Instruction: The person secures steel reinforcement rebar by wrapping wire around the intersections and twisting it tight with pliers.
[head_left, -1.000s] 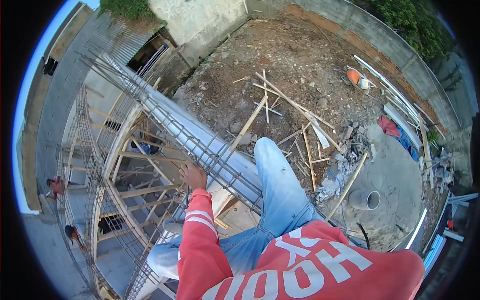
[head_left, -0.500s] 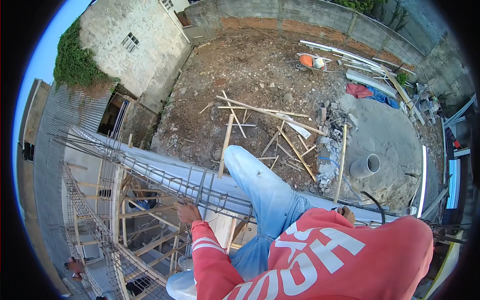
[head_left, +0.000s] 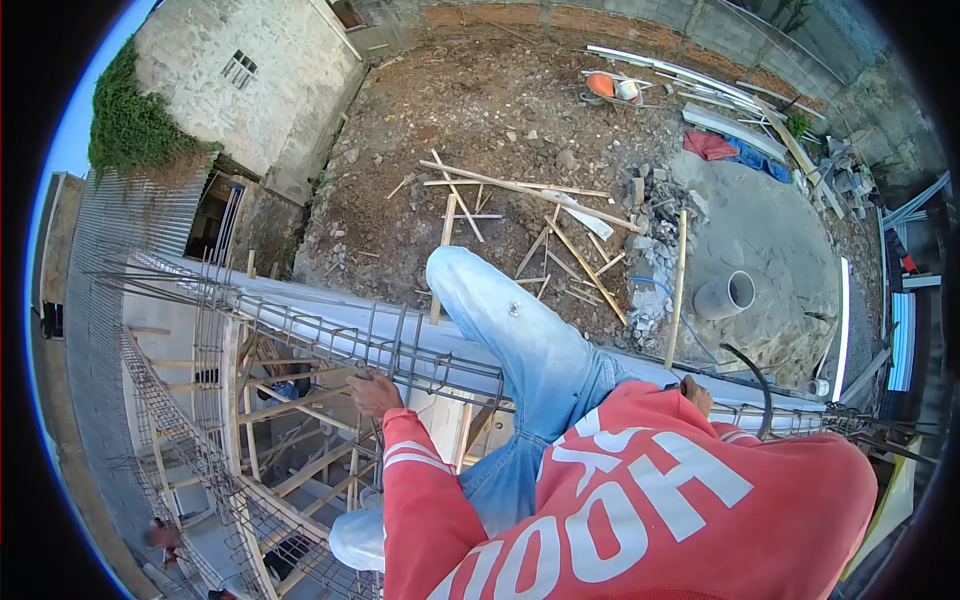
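Observation:
I sit astride a long wall-top beam (head_left: 330,312) with a rebar cage (head_left: 455,368) running along it. At the cage's lower edge, my left hand (head_left: 375,393) is closed around a steel bar, its fingers curled. My right hand (head_left: 697,396) is by the beam on the other side of my raised knee, partly hidden by the red sleeve. Its fingers look closed on something small and dark that I cannot make out. A bent black hose or bar (head_left: 760,385) rises just right of it. My jeans leg (head_left: 515,325) crosses over the cage.
Below left are timber props (head_left: 300,470) and another rebar cage (head_left: 215,480), with a person (head_left: 163,535) lower down. Loose planks (head_left: 540,195) lie on the dirt. A concrete pipe (head_left: 725,295) and an upright board (head_left: 678,290) stand right; a wheelbarrow (head_left: 612,90) is farther off.
The view has tilted slightly downward, so the yard appears higher and shifted a little left. Both hands stay at about the same places on the beam.

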